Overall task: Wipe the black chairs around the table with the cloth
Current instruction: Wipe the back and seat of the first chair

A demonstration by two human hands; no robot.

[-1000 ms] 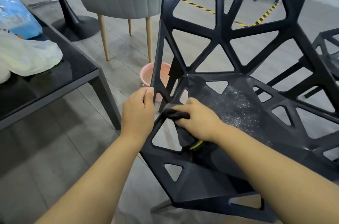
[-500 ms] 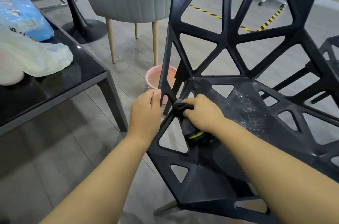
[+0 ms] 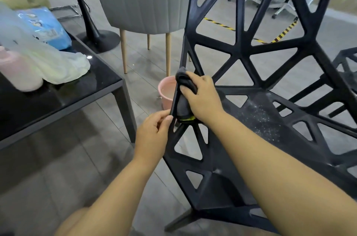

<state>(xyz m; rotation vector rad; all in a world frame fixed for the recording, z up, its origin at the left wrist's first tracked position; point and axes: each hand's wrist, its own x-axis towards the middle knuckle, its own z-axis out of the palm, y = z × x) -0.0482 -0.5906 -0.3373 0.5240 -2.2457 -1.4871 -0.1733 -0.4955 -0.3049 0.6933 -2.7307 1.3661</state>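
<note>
Black lattice chair [image 3: 245,48] carries a dark grey cloth [image 3: 183,104] wrapped round the slanting strut at the left edge of its seat, where the right hand [image 3: 202,98] grips the cloth against the bar and the left hand [image 3: 152,135] pinches the same strut just below, a pink bucket [image 3: 166,90] on the floor behind.

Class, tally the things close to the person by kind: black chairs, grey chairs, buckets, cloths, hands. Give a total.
Black chairs: 2 (near black chair, far black chair)
Grey chair: 1
Pink bucket: 1
Cloth: 1
Hands: 2 (left hand, right hand)
Total: 7
</note>
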